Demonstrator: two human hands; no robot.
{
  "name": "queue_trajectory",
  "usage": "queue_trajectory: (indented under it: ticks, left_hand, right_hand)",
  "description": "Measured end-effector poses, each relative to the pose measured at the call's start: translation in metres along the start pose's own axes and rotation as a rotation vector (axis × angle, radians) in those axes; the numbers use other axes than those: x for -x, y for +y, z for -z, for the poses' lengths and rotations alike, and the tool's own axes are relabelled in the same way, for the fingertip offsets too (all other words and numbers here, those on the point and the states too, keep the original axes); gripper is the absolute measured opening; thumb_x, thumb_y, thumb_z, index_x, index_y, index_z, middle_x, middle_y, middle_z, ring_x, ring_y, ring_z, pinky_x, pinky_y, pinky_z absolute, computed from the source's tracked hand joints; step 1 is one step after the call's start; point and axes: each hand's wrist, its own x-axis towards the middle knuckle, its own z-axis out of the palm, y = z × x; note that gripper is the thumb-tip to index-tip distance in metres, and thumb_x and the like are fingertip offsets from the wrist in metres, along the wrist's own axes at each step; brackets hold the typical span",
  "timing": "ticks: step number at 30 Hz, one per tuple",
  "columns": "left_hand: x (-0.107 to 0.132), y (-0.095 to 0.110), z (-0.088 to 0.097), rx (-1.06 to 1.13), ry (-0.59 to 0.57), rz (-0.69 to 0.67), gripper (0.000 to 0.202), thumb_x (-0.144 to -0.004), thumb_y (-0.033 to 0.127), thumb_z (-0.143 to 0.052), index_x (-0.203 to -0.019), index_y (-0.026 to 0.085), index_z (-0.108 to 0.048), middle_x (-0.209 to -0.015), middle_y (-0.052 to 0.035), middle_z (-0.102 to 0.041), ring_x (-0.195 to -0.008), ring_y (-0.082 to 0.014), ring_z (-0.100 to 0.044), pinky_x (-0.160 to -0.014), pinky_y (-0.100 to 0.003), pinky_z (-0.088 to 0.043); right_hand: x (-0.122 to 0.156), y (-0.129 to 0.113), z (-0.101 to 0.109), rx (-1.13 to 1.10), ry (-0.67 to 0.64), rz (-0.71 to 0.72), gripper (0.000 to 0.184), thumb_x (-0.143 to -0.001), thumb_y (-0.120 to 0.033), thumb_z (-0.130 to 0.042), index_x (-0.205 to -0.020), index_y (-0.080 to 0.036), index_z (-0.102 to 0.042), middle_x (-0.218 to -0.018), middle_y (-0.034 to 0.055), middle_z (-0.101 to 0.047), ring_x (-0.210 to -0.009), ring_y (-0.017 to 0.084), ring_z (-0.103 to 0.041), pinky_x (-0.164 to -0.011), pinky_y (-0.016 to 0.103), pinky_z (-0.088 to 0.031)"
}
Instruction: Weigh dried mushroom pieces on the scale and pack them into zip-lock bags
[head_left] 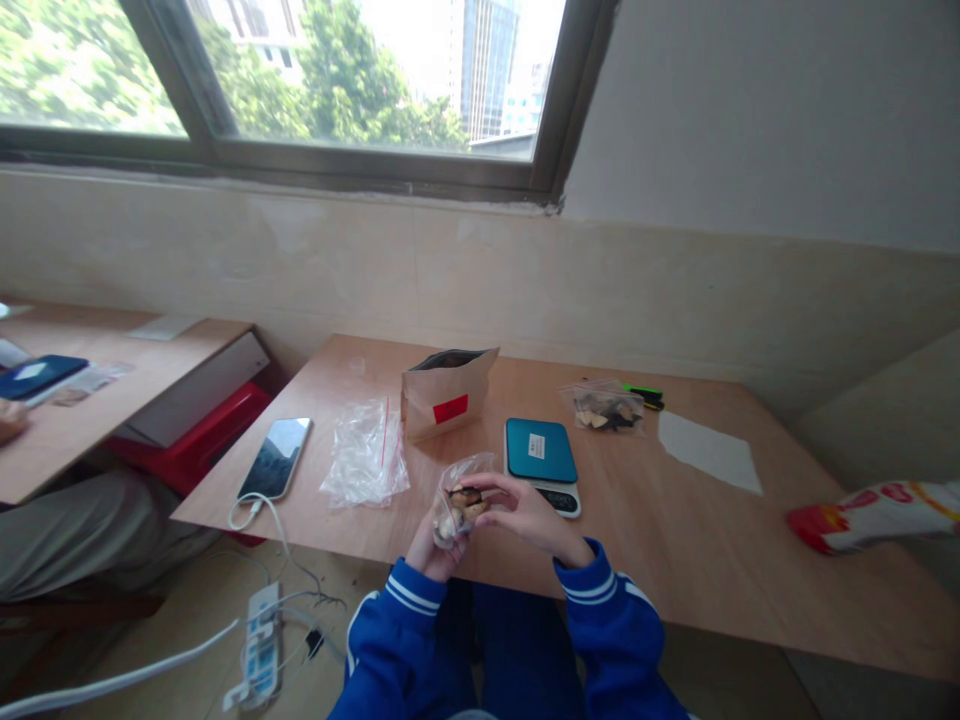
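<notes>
My left hand [433, 552] holds a small clear plastic bag [444, 525] from below, near the table's front edge. Brown and cream pieces that look like dried mushroom slices [468, 503] show in its mouth. The thumb and fingers of my right hand [525, 515] close around these pieces from the right; the fingertips are partly hidden. Just beyond that hand is a kitchen scale [540, 450] with a blue-green top, bearing only a small white label. Behind the bag stands an open brown paper pouch [420, 415] with a red label.
Flat clear zip bags [364, 460] lie to the left, beside a phone [276, 458] on a white cable. A filled bag [609, 410], a green-and-black tool [646, 395], white paper [709, 452] and a red-and-white package [870, 515] are rightward. A person's hand [9, 420] rests on the neighbouring table.
</notes>
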Motion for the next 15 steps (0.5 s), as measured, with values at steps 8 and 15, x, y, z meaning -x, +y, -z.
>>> queue_trajectory:
  ticks: [8, 15]
  left_hand:
    - [0.004, 0.009, -0.007, -0.16, 0.061, -0.043, 0.022, -0.082, 0.031, -0.062, -0.096, 0.016, -0.07, -0.074, -0.0081, -0.071, -0.046, -0.0103, -0.057, -0.034, -0.016, -0.039]
    - [0.008, 0.015, -0.009, -0.197, 0.072, -0.18, 0.02, -0.078, 0.029, -0.066, -0.091, 0.013, -0.07, -0.079, -0.0081, -0.072, -0.069, -0.0176, -0.066, -0.06, -0.025, -0.052]
  right_hand:
    - [-0.005, -0.002, 0.009, -0.055, 0.008, 0.096, 0.028, -0.07, -0.03, -0.079, -0.094, -0.021, -0.071, -0.11, 0.0069, -0.068, -0.107, 0.022, -0.062, -0.09, 0.036, -0.052]
    - [-0.008, -0.003, 0.009, -0.016, 0.045, 0.054, 0.027, -0.07, -0.035, -0.078, -0.092, -0.019, -0.072, -0.102, 0.0069, -0.069, -0.099, 0.02, -0.064, -0.088, 0.035, -0.052]
